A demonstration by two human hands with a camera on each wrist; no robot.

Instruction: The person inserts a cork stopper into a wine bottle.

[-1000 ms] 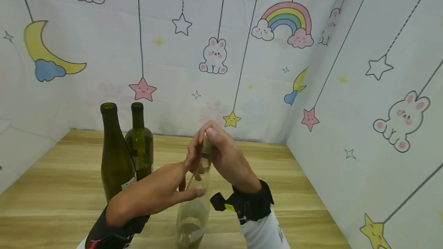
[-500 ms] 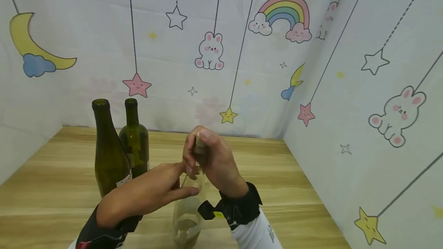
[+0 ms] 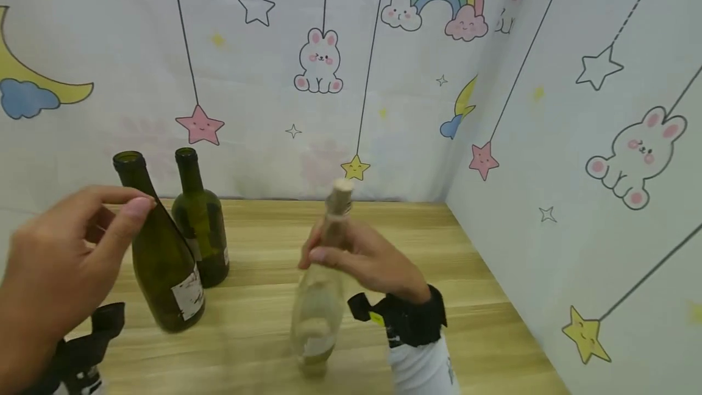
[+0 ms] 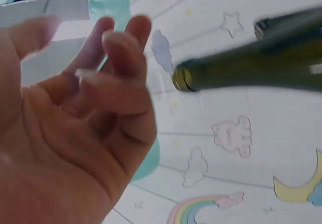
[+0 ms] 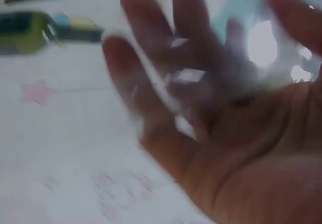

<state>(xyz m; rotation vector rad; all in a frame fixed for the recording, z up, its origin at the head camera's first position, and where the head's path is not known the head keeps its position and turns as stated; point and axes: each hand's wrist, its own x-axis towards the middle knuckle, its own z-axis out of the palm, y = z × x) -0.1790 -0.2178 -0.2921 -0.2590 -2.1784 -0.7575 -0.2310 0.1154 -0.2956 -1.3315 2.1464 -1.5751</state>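
My right hand [image 3: 373, 261] grips a clear glass bottle [image 3: 318, 303] around its neck, thumb across the front. A pale cork stopper [image 3: 343, 186] sits in the bottle's mouth. The bottle leans slightly, and whether its base touches the table I cannot tell. In the blurred right wrist view, the fingers [image 5: 166, 78] lie along the see-through glass. My left hand [image 3: 71, 255] is raised at the left with loosely bent fingers and holds nothing. From the head it overlaps a tall green bottle [image 3: 159, 255]; in the left wrist view a gap separates that hand from the bottle.
A second green bottle [image 3: 200, 224] stands just behind the tall one, both uncorked on the wood-grain table [image 3: 252, 303]. White printed cloth walls [image 3: 263, 163] border the table at the back and right.
My left hand has left the clear bottle and moved left, in front of the green bottles. The right hand has slid from the bottle's top down to its neck, exposing the stopper.
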